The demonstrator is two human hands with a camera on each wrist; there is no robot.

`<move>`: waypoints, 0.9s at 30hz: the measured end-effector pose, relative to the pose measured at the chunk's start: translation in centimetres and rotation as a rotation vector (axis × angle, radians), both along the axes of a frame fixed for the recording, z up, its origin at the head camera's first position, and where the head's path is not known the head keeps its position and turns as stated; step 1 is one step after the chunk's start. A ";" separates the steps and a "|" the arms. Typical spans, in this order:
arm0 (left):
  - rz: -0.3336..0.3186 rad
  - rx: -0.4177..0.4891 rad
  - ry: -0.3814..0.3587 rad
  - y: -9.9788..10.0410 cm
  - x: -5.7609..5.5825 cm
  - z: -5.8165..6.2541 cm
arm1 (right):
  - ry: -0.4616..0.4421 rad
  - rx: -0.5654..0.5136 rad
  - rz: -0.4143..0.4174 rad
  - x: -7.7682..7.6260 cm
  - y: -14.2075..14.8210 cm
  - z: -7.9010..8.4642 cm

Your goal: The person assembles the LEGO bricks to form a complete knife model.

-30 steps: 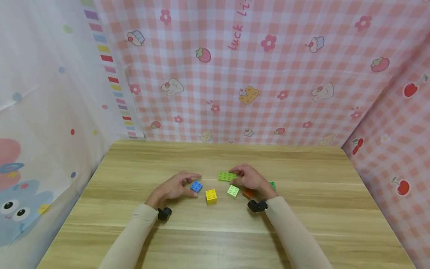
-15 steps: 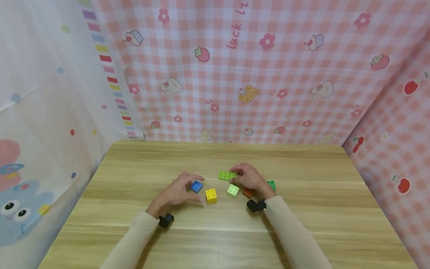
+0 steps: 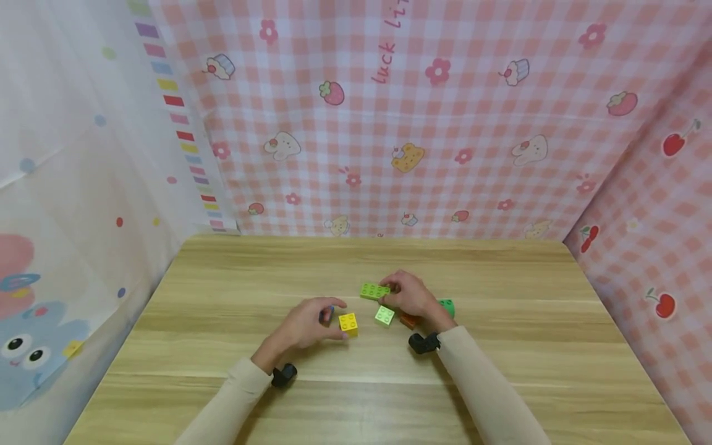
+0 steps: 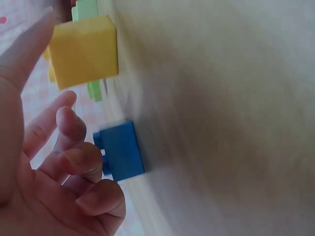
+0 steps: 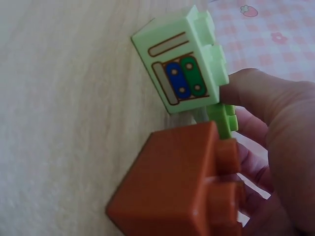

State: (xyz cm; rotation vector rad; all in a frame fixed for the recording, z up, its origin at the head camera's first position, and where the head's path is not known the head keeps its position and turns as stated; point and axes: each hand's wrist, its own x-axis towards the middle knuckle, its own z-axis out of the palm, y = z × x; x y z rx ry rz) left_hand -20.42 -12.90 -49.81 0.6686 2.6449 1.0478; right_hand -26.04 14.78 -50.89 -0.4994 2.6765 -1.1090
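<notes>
My left hand (image 3: 306, 322) is spread beside a yellow building brick (image 3: 348, 324), its thumb and index finger reaching either side of it. Behind those fingers, a blue brick (image 4: 123, 151) stands on the table near the curled lower fingers, mostly covered in the head view. My right hand (image 3: 414, 298) pinches the right end of a long lime-green brick (image 3: 371, 291), which lies studs up. Just in front of that hand is a pale green brick (image 3: 384, 316) with a printed picture on its side. Partly under the right wrist sits an orange-brown brick (image 5: 162, 182).
A darker green brick (image 3: 448, 306) shows past the right wrist. The wooden table (image 3: 356, 402) ends at a pink checked cloth (image 3: 467, 204) behind, with more cloth at both sides. Each wrist carries a small black camera (image 3: 424, 342).
My left hand has moved from around the blue brick to the right, its thumb and index finger now about the yellow brick. The right hand has kept its place at the lime-green brick.
</notes>
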 end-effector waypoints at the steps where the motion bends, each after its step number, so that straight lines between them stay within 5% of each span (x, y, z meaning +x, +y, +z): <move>1: 0.007 0.000 -0.006 0.1 0.1 0.0 | 0.001 0.000 0.003 0.1 0.0 0.1; 18: -0.025 0.054 0.097 1.0 0.8 -0.6 | 0.021 -0.033 0.012 1.2 0.7 1.9; 27: -0.132 0.127 -0.029 2.4 1.5 -0.8 | 0.066 -0.070 0.032 2.9 1.6 3.5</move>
